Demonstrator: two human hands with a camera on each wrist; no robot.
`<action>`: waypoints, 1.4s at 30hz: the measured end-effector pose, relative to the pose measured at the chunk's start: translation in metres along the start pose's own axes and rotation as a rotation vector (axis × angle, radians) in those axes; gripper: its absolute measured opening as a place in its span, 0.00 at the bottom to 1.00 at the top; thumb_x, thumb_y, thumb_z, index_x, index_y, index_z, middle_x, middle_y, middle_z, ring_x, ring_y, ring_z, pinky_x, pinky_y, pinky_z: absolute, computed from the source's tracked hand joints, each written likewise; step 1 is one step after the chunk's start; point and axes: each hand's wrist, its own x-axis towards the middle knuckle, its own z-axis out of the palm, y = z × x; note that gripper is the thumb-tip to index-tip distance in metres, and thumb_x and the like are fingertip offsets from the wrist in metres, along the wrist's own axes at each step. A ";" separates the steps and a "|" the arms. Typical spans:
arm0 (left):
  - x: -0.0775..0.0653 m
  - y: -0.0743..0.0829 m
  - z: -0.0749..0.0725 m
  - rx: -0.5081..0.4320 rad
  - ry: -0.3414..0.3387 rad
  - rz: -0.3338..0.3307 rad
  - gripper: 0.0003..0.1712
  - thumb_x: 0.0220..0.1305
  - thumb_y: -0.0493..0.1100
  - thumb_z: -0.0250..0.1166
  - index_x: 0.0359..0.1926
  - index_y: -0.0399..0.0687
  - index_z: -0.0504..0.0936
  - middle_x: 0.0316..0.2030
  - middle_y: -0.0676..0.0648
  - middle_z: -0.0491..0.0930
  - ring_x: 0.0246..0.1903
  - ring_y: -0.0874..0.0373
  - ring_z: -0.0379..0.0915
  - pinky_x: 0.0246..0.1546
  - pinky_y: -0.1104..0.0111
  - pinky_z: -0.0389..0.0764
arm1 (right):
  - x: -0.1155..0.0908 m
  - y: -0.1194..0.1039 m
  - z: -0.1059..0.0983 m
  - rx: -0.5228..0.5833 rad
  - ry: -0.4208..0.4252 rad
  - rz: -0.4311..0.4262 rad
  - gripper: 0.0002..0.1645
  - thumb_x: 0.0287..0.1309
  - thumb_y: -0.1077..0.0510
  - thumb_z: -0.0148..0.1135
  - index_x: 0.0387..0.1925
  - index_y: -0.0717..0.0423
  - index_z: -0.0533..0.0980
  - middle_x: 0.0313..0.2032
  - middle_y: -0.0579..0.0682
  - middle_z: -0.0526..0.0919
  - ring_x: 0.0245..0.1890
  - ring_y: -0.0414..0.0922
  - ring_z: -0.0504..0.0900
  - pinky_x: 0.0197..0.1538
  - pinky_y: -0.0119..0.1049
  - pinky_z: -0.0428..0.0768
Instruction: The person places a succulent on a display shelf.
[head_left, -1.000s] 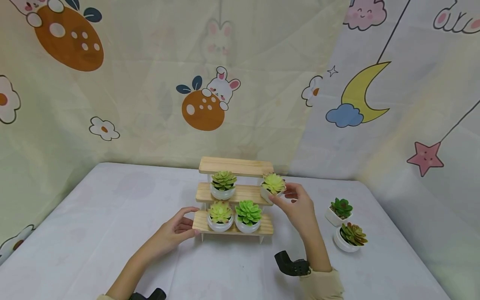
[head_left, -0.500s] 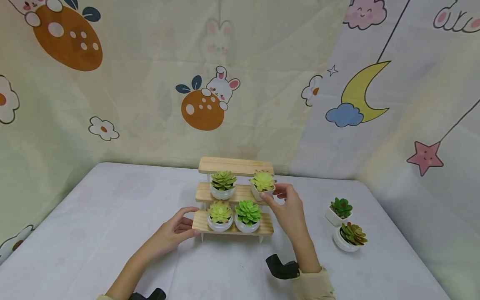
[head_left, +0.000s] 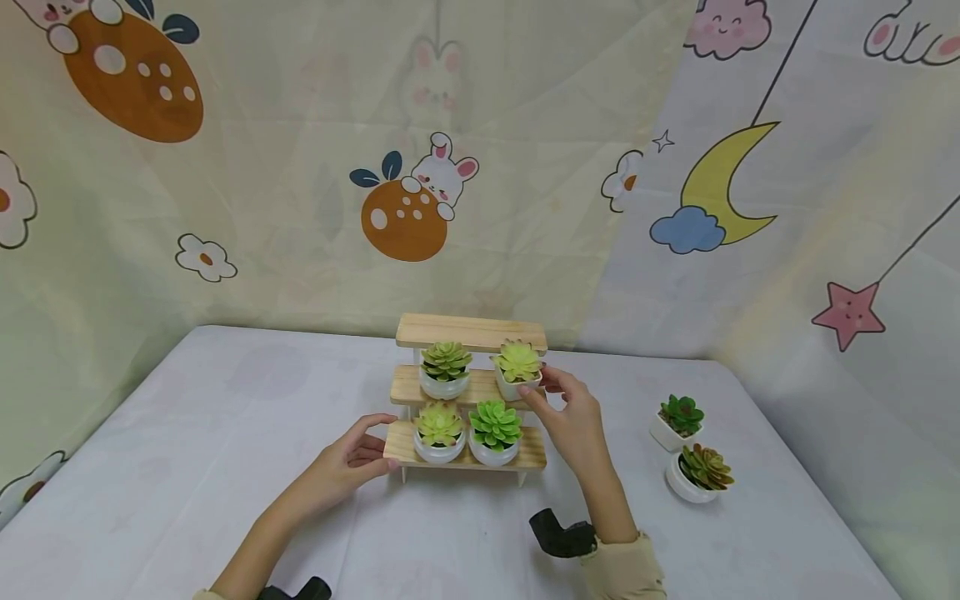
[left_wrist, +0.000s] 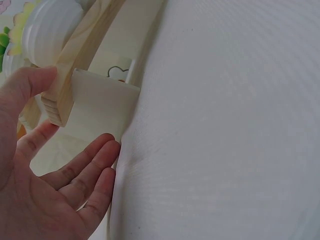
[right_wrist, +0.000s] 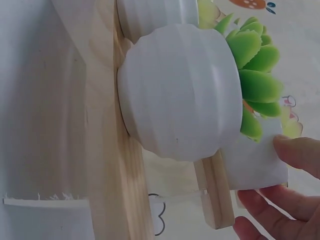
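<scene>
A three-tier wooden display stand (head_left: 471, 332) with white supports stands on the table. My left hand (head_left: 351, 460) holds the left end of its bottom board (left_wrist: 64, 92) between thumb and forefinger, the other fingers extended below. At the right of the middle tier, my right hand (head_left: 572, 417) grips a yellow-green succulent (head_left: 517, 361) by its white pot (right_wrist: 257, 161), which appears to sit on the board. Left of it stands a green succulent (head_left: 446, 361). The bottom tier carries a yellow-green succulent (head_left: 439, 423) and a bright green succulent (head_left: 497, 425), both in round white pots.
On the white-covered table (head_left: 225, 417), to the right, are a dark green succulent (head_left: 682, 415) in an angular white pot and a reddish-green succulent (head_left: 705, 467) in a round one. A printed cloth backdrop (head_left: 285, 167) hangs behind the table.
My right hand has moved left along the middle tier with the yellow-green succulent, bringing it inward from the board's right end. My left hand has stayed on the bottom board.
</scene>
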 end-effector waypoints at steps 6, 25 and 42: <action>0.000 0.001 0.000 -0.006 -0.003 -0.006 0.34 0.59 0.48 0.65 0.64 0.56 0.62 0.46 0.42 0.77 0.45 0.56 0.75 0.48 0.62 0.74 | -0.001 -0.002 0.002 0.020 0.009 -0.003 0.27 0.53 0.50 0.66 0.52 0.59 0.75 0.43 0.55 0.81 0.48 0.50 0.75 0.49 0.47 0.70; 0.000 0.003 0.000 -0.009 0.008 -0.029 0.33 0.58 0.48 0.65 0.63 0.57 0.63 0.46 0.43 0.77 0.45 0.57 0.75 0.49 0.60 0.74 | -0.007 -0.013 0.015 0.007 -0.024 -0.007 0.32 0.49 0.49 0.70 0.54 0.58 0.73 0.42 0.52 0.79 0.47 0.49 0.73 0.49 0.47 0.73; -0.001 0.001 -0.001 -0.013 -0.014 -0.003 0.34 0.59 0.49 0.65 0.64 0.56 0.62 0.46 0.42 0.77 0.45 0.55 0.75 0.48 0.61 0.74 | -0.014 -0.021 0.018 -0.067 -0.089 0.004 0.43 0.44 0.46 0.73 0.59 0.60 0.67 0.46 0.54 0.74 0.54 0.52 0.65 0.57 0.56 0.59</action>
